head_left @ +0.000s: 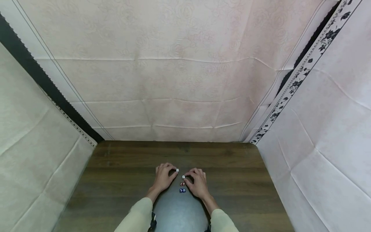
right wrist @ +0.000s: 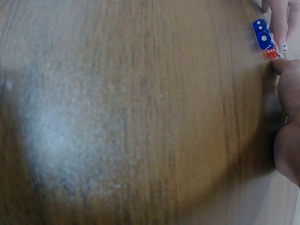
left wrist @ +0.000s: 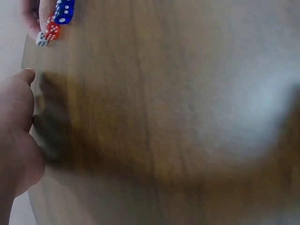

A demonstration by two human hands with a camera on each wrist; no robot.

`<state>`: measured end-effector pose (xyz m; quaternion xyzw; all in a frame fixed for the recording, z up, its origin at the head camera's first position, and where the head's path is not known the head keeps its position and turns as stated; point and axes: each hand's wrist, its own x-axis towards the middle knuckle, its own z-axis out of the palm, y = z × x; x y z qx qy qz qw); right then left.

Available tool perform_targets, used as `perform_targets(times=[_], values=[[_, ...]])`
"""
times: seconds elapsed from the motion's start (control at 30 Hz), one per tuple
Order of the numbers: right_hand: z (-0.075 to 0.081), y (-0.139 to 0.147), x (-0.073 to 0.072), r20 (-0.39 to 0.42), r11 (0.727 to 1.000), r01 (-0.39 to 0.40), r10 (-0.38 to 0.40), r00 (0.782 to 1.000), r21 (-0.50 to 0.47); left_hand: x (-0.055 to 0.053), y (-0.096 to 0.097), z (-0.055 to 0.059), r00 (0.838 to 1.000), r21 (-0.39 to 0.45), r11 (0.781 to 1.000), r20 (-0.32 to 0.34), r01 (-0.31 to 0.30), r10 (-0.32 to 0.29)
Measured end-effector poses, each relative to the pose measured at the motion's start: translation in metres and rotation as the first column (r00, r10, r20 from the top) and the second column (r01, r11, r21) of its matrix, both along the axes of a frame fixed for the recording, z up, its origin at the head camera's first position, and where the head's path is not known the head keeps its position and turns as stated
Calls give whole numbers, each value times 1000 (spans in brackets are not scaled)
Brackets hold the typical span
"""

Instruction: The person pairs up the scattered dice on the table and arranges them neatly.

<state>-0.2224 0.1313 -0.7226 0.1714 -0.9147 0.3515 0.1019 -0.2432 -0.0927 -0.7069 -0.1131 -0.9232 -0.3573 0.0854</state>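
Observation:
My left hand (head_left: 164,177) pinches a white die (head_left: 177,170) between thumb and fingertip, beyond a short row of dice. Across from it, my right hand (head_left: 198,183) holds another white die (head_left: 183,177) between thumb and forefinger, at the far end of that row. Just nearer lie two red dice (head_left: 182,184) side by side, then two blue dice (head_left: 182,190) nearest me. The left wrist view shows the right hand's white die (left wrist: 41,39) beside the red dice (left wrist: 52,31). In the right wrist view, fingers partly hide the white dice behind the blue dice (right wrist: 264,35).
The dice lie on a brown wood-grain table (head_left: 124,170) with a glossy patch of reflected light. Pale cloth (head_left: 185,80) hangs behind its far edge, and more white cloth (head_left: 327,138) stands along the right side and the left.

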Motion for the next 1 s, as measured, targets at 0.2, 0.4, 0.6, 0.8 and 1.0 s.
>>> perform_targets(times=[0.2, 0.4, 0.6, 0.8, 1.0], values=[[1, 0, 1, -19, 1000, 0, 0, 1000, 9, 12, 0, -2, 1000, 26, 999, -11, 26, -26], [1, 1, 1, 29, 1000, -9, 9, 1000, -14, 25, 3, -1, 999, 31, 998, -32, 45, -44], [1, 0, 2, -8, 1000, -1, 1, 1000, 10, 29, 7, -2, 997, 8, 998, -55, 57, -56], [2, -1, 4, 18, 1000, 14, -14, 1000, 6, 29, 8, -7, 996, -23, 999, -85, 39, -41], [1, -1, 3, 7, 1000, 20, -20, 1000, 7, 28, 10, -8, 997, -28, 999, -76, 28, -30]])
